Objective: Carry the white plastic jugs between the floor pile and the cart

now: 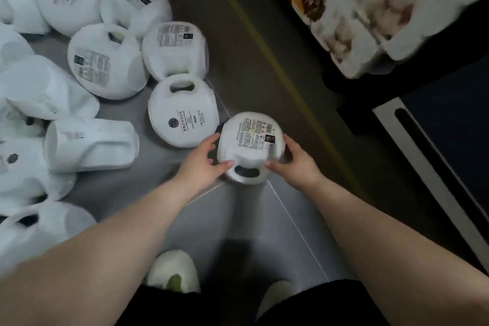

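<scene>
Both hands on one white jug, label side up, handle end toward the person. Left hand grips its left edge, thumb curled by the handle hole; right hand grips the right edge. Jug sits btwn them at the metal table corner. Another jug just left of left hand; more jugs further left.

Single head-worn wide-angle view. It looked steeply down and forward over both forearms at the table, close range. Floor filled centre frame; the wearer's shoes showed at the bottom edge.
</scene>
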`<act>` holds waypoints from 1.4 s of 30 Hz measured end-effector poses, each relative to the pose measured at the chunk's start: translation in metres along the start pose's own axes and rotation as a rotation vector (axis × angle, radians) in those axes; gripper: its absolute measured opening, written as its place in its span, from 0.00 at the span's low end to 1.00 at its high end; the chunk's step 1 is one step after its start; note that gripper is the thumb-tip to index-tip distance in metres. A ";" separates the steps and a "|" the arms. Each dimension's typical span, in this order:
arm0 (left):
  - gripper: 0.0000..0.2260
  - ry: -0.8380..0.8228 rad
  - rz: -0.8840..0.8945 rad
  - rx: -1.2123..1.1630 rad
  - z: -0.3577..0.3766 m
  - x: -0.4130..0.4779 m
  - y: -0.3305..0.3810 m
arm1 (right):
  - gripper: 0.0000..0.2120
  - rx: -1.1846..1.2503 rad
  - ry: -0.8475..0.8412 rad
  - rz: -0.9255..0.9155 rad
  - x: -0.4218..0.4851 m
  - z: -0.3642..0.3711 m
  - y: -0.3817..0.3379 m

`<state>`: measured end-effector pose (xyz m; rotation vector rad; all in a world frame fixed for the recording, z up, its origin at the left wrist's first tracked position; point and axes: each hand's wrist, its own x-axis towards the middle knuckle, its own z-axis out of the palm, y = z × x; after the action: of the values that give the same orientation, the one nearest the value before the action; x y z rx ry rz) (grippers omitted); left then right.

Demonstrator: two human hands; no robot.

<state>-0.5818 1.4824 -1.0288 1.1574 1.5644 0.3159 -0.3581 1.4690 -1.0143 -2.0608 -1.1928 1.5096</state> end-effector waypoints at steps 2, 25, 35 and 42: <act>0.39 -0.019 0.058 0.013 0.017 0.027 -0.023 | 0.48 0.029 -0.040 0.001 0.026 0.012 0.023; 0.39 0.015 0.081 -0.271 -0.053 -0.072 0.092 | 0.52 0.358 -0.047 -0.064 -0.076 -0.027 -0.102; 0.43 0.141 0.076 -0.338 -0.217 -0.260 0.271 | 0.38 0.324 -0.088 -0.355 -0.253 -0.093 -0.340; 0.38 0.265 0.119 -0.449 -0.301 -0.338 0.312 | 0.52 0.204 -0.159 -0.422 -0.308 -0.081 -0.445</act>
<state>-0.7149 1.4742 -0.4955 0.8799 1.5452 0.8821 -0.5071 1.5152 -0.4894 -1.4679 -1.3629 1.5294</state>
